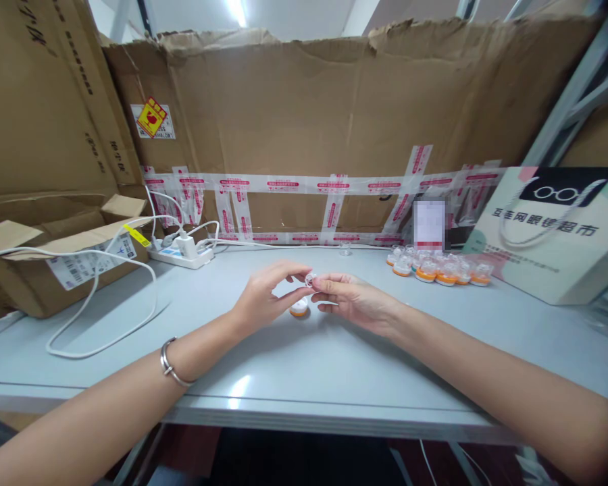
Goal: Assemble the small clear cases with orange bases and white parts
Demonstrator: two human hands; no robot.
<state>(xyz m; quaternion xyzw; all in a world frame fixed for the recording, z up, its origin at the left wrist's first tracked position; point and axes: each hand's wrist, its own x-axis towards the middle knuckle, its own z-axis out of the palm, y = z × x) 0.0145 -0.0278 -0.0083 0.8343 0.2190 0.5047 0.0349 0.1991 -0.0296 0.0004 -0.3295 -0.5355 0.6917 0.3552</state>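
Between the fingertips of my left hand [273, 293] and my right hand [357, 300] is a small clear plastic piece [310, 279], held by both hands above the table. Just below it, a round white and orange item [299, 308] sits on the table near my left fingertips. Farther back to the right stands a cluster of several clear-topped pieces with orange and white bases [446, 271]. Another small clear piece [344, 249] lies near the back edge of the table.
The grey table [223, 371] has a large cardboard sheet [284, 108] behind it. On the left are an open cardboard box [30, 283], a power strip [195, 258] and looped white cables [155, 304]. A paper bag [542, 250] and a small card [429, 223] stand right.
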